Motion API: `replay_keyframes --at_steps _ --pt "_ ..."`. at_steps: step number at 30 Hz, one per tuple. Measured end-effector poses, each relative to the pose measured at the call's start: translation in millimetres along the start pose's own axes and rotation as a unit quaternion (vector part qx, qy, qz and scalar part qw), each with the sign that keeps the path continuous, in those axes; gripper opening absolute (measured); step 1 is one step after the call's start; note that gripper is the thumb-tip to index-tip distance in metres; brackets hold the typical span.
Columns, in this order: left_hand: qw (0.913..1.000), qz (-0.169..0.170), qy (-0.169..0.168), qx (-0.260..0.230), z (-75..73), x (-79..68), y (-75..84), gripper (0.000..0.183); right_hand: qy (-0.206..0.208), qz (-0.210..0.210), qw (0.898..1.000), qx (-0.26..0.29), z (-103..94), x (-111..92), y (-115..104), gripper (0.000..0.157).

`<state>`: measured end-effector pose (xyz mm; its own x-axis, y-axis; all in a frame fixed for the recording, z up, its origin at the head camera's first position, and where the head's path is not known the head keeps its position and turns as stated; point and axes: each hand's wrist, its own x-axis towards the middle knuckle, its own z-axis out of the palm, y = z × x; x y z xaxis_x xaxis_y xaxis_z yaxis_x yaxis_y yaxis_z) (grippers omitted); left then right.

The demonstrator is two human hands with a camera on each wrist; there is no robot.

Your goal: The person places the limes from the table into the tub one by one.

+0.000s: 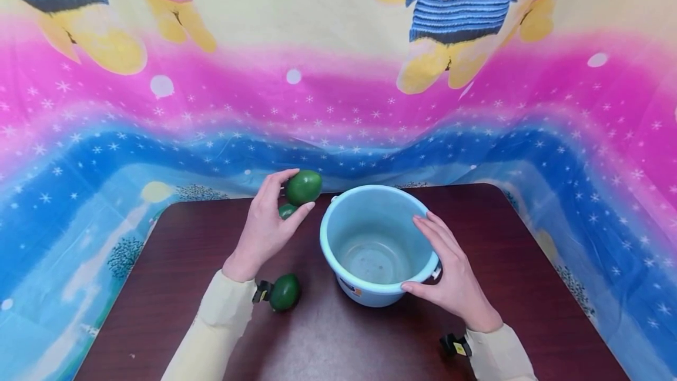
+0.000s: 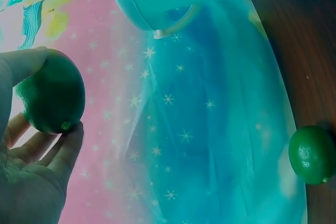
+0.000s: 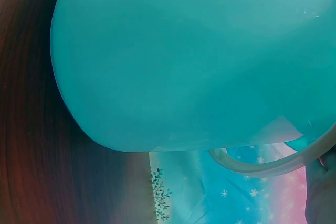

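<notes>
My left hand (image 1: pixel 267 222) holds a smooth green avocado (image 1: pixel 304 187) between thumb and fingers, raised left of the light-blue bucket (image 1: pixel 344 275). In the left wrist view the held avocado (image 2: pixel 55 93) shows a small stem nub near the fingertips. Behind that hand a second avocado (image 1: pixel 288 211) is partly hidden. A third avocado (image 1: pixel 285 293) lies on the table close to the left wrist. With thumb and fingers spread along its right side, my right hand (image 1: pixel 449 269) grips the bucket's rim. The bucket stands upright and its inner floor is visible.
The dark wooden table (image 1: pixel 174 263) has rounded far corners. A patterned cloth (image 1: pixel 338 110) hangs behind it and along both sides. The bucket's pale handle (image 3: pixel 262 167) hangs out from its wall in the right wrist view.
</notes>
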<state>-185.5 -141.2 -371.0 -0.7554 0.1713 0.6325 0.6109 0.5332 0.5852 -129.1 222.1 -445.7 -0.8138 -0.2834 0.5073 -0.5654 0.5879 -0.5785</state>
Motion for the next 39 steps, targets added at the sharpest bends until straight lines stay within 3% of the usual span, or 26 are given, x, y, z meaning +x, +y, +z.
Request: replay_keyframes --at_steps 39 --pt "0.9969 0.025 -0.063 -0.04 28.7 -6.6 20.5 0.071 0.001 0.001 1.0 0.004 0.3 0 0 0.114"
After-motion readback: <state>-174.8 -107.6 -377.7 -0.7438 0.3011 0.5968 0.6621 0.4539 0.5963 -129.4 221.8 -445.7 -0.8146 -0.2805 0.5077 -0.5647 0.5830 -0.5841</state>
